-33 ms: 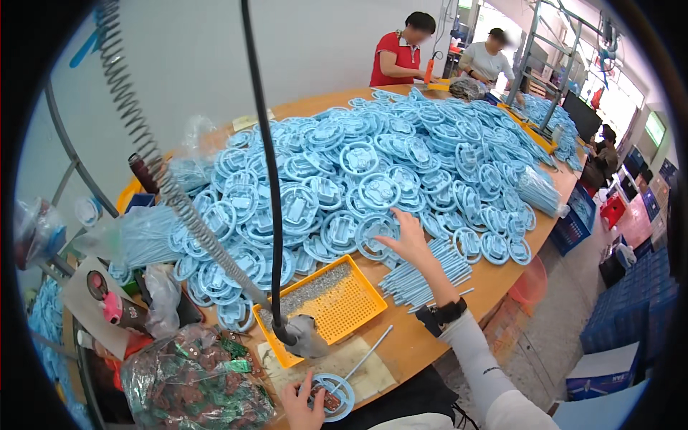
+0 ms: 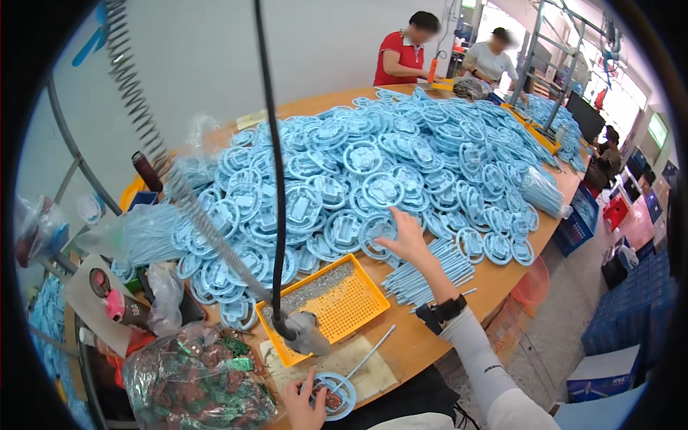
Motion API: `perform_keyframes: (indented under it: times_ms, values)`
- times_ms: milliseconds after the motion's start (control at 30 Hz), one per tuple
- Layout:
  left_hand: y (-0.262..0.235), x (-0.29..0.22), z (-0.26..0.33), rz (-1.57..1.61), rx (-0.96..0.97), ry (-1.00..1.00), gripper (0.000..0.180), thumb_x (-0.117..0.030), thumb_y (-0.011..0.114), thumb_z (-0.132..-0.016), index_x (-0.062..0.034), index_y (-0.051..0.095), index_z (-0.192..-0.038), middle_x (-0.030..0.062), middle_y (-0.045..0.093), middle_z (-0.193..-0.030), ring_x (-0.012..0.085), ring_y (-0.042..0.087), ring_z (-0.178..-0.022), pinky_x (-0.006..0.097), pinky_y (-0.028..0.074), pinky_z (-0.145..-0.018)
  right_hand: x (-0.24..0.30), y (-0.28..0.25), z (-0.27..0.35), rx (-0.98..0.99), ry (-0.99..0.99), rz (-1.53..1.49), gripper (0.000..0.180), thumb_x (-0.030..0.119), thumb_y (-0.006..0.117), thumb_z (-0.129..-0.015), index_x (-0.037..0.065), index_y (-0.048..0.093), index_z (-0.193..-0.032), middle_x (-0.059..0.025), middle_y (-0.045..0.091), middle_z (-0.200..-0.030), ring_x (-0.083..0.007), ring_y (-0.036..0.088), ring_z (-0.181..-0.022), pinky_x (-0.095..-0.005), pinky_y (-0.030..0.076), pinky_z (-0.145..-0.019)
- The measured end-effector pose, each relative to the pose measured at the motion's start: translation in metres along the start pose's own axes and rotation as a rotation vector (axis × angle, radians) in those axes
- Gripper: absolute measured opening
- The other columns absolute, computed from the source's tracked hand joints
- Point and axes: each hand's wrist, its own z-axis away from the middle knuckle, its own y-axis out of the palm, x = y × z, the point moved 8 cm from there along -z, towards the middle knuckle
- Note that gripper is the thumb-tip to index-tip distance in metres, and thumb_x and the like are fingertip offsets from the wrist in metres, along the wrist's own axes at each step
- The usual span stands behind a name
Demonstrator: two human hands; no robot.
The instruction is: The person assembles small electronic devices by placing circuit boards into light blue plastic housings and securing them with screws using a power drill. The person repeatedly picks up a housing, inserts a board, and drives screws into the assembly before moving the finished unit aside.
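At one o'clock, a co-worker in red (image 2: 400, 59) is seen, head bowed, and toward two a second person in a pale top (image 2: 491, 63) is spotted! A dark screen (image 2: 585, 117) is glimpsed at two. Round at four, dark blue cartons (image 2: 623, 312) are stacked, a reddish basin (image 2: 532, 284) placed nearer. At eight, a pink-topped tumbler (image 2: 130, 311) is parked; near ten, a dark bottle (image 2: 146, 172).

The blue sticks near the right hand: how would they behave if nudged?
The blue sticks lie loosely heaped, so they may roll or slide. Their straightness suggests stiffness. Thin and plastic-looking, each is probably light.
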Motion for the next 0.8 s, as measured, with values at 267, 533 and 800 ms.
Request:
perform_keyframes:
  times_ms: [267, 533, 800]
  values:
    - [0.005, 0.011, 0.001, 0.129, 0.129, -0.329, 0.042, -0.017, 0.067, -0.084, -0.0024, 0.061, -0.122, 0.0157, 0.053, -0.1, 0.0307, 0.049, -0.098, 0.039, 0.04, -0.086, 0.018, -0.009, -0.004, 0.016, -0.087, -0.405, 0.033, -0.001, 0.07, -0.075, 0.003, 0.056, -0.104, -0.0107, 0.052, -0.1, -0.0265, 0.056, -0.094, -0.0353, 0.046, -0.081]
    - [0.03, -0.017, 0.032, 1.128, 0.256, -0.569, 0.044, -0.021, 0.053, -0.098, -0.0047, 0.044, -0.138, 0.0111, 0.062, -0.096, 0.0205, 0.061, -0.079, 0.032, 0.05, -0.072, 0.129, -0.08, 0.112, 0.859, -0.364, -1.591, 0.008, 0.002, 0.061, -0.087, 0.003, 0.06, -0.094, -0.0106, 0.062, -0.097, -0.0237, 0.06, -0.096, -0.0368, 0.048, -0.087]
    - [0.036, -0.016, 0.046, 1.395, 0.225, -0.947, 0.036, -0.014, 0.056, -0.096, 0.0025, 0.05, -0.127, 0.0033, 0.063, -0.093, 0.0094, 0.061, -0.078, 0.023, 0.049, -0.067, 0.196, -0.06, 0.184, 1.155, -0.499, -1.147, 0.018, 0.0, 0.057, -0.086, 0.004, 0.064, -0.102, -0.0123, 0.054, -0.125, -0.0319, 0.048, -0.121, -0.0426, 0.037, -0.101]
